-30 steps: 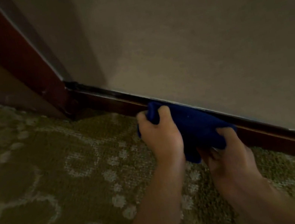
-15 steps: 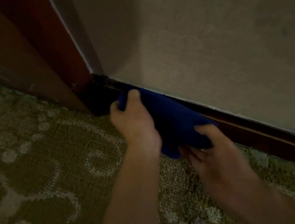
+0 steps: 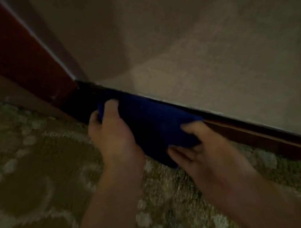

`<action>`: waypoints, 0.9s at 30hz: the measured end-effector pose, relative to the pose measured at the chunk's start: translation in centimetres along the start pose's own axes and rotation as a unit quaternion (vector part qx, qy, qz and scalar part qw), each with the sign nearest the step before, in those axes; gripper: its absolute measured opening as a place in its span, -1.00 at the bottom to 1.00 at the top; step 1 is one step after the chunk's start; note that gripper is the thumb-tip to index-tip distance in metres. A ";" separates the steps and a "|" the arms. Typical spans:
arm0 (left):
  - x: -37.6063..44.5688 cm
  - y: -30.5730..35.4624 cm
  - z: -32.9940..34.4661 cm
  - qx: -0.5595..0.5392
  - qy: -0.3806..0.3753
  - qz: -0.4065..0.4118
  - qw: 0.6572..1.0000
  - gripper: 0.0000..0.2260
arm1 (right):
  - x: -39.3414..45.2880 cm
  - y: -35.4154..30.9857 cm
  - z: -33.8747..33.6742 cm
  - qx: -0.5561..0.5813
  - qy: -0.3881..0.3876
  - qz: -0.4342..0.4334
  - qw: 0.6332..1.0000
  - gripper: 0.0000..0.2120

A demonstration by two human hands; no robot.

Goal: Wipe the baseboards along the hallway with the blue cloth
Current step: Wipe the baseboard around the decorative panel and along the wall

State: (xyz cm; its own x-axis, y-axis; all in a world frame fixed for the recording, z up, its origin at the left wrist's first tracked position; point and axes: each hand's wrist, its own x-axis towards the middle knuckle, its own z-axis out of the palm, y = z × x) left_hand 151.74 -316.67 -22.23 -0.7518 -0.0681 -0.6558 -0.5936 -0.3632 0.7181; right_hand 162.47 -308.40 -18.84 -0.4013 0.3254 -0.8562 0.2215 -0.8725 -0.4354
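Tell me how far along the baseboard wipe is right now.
Done: cannot tell; the bare baseboard to the right shows no clear sign of wiping in this dim, blurred view.
In hand: the left hand and right hand both grip the blue cloth, pressed on the baseboard close to the corner by the dark red door frame.
Left: the last bit into that corner, plus any stretch out of view.
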 end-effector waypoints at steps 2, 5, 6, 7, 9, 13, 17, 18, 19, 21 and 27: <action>-0.7 0.8 -0.2 0.015 -0.008 -0.024 1.000 -0.71 | 0.1 0.3 0.5 0.036 0.021 0.000 0.999 -0.68; -1.3 1.6 -0.6 0.067 -0.021 -0.039 0.997 -0.77 | -0.3 0.6 0.3 0.029 0.005 -0.019 0.999 -0.69; -1.1 1.5 -0.6 0.078 -0.024 -0.048 0.995 -0.68 | -0.1 0.9 0.0 0.023 -0.002 -0.028 0.999 -0.69; -1.0 1.4 -0.6 0.092 -0.029 -0.050 0.994 -0.60 | 0.2 1.3 -0.1 0.024 -0.009 -0.037 0.999 -0.69; -0.5 0.8 -0.7 0.093 -0.043 -0.029 0.994 -0.59 | 0.8 2.1 0.1 0.030 -0.031 -0.063 0.997 -0.71; -0.5 0.4 -1.8 0.076 -0.066 -0.024 0.995 -0.72 | 1.3 3.6 0.1 0.029 -0.021 -0.118 0.992 -0.83; -2.0 3.0 -2.9 0.083 -0.024 -0.032 0.996 -0.67 | 0.7 3.1 1.2 0.033 -0.050 -0.090 0.994 -0.84; -2.4 3.8 -3.1 0.076 -0.003 -0.024 0.997 -0.67 | 0.3 3.2 1.8 0.035 -0.064 -0.072 0.995 -0.80; -2.3 4.5 -3.2 0.071 0.007 -0.015 0.997 -0.67 | -0.1 3.6 2.2 0.036 -0.080 -0.057 0.995 -0.76; -2.0 5.2 -2.7 0.065 0.009 -0.010 0.998 -0.72 | -0.8 4.4 2.4 0.020 -0.113 -0.048 0.992 -0.73; 1.6 3.1 -0.8 0.044 0.012 0.011 0.999 -0.59 | 0.2 4.2 0.8 -0.062 -0.122 -0.109 0.985 -0.92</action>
State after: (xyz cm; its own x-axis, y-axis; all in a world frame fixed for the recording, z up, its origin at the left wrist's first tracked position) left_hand 148.92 -318.62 -21.29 -0.7583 -0.0983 -0.6445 -0.6008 -0.2785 0.7493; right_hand 162.58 -312.27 -20.64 -0.6496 0.3898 -0.6527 0.2064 -0.7359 -0.6449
